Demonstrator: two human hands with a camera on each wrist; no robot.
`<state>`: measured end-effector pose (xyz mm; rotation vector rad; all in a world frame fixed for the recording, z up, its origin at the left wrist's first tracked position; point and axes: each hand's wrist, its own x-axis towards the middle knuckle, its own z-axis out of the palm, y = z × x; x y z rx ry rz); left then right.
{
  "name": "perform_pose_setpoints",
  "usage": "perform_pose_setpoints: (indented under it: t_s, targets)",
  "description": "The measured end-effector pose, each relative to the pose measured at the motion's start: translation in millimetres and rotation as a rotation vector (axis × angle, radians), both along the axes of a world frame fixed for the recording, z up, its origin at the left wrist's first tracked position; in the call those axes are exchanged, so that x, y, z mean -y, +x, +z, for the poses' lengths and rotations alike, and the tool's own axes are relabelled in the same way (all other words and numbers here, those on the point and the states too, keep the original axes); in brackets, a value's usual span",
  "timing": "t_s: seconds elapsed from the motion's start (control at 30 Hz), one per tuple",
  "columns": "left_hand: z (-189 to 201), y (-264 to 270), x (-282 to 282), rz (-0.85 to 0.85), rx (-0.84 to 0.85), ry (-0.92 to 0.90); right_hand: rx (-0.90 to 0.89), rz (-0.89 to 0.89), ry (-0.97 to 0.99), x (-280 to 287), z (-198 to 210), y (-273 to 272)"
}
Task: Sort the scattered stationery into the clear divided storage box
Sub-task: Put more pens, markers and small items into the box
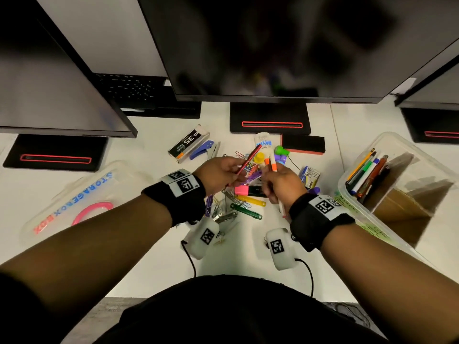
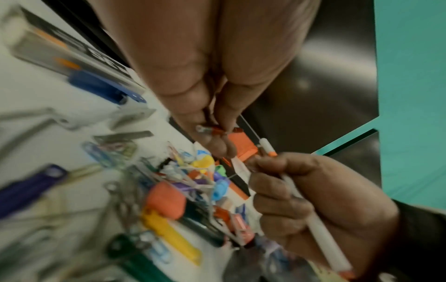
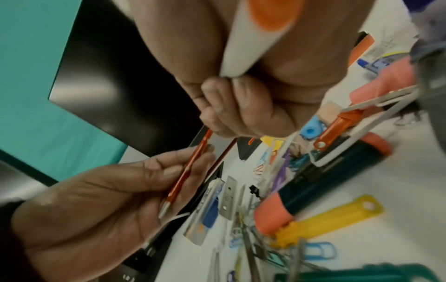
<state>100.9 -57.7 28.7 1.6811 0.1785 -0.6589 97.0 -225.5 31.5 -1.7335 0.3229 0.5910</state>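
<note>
My left hand (image 1: 219,173) is raised above the worktop (image 1: 154,256), fingers and thumb pinching a red pen (image 1: 248,158) that slants up and away from me. In the right wrist view this pen (image 3: 190,171) lies across my left fingertips (image 3: 193,158).

My right hand (image 1: 283,184) is closed round a white marker (image 1: 273,163) with an orange band and end; the marker stands nearly upright, its lower end showing below my wrist. The left wrist view confirms the curled fingers (image 2: 280,183) wrapped about the barrel (image 2: 318,229). The two hands are just beside each other, above the pile.

The scattered stationery (image 1: 244,192) lies in a heap on the worktop beneath and between my hands: a pink highlighter (image 1: 242,190), a yellow strip (image 1: 253,201), a green strip (image 1: 246,211), paper clips (image 1: 233,198), a yellow cap (image 1: 259,157) and a green piece (image 1: 282,151). Behind the heap are a staple box (image 1: 188,144), a blue staple remover (image 1: 202,150) just beside it, and a black eraser block (image 1: 303,144). A small blue packet (image 1: 309,176) lies right of my right hand.

The clear box (image 1: 402,192) stands at the right of the worktop, well apart from the heap. Its near-left compartment holds several pens (image 1: 367,173) laid together; brown card dividers (image 1: 407,207) separate the other sections. The lid (image 1: 72,197), lettered and with a pink handle, lies flat at the left.

Three dark monitors (image 1: 273,45) stand along the back.
</note>
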Motion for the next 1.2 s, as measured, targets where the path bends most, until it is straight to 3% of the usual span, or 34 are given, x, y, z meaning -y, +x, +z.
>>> perform_pose_setpoints:
  t_s: [0.23,0.37,0.53,0.67,0.87,1.07,1.13,1.2]
  targets:
    - [2,0,35,0.119,0.048,0.026,-0.146,-0.287,0.143,1,6,10]
    - [4,0,43,0.048,0.078,0.062,-0.207,-0.355,0.19,5,8,12]
    - [13,9,51,-0.099,0.214,0.161,-0.075,-0.392,0.213,16,34,21]
    - [2,22,32,-0.188,0.276,0.37,0.043,-0.57,0.169,57,62,34]
    - [-19,29,18,-0.197,0.285,0.535,0.012,-0.887,0.013,128,64,38]
    - [-26,26,22,-0.219,0.28,0.582,0.09,-0.351,-0.779,141,53,35]
    - [-26,24,25,-0.241,0.289,0.602,0.097,-0.264,-0.784,137,51,30]
    - [-25,23,27,-0.278,0.297,0.62,0.101,-0.407,-0.628,130,52,27]
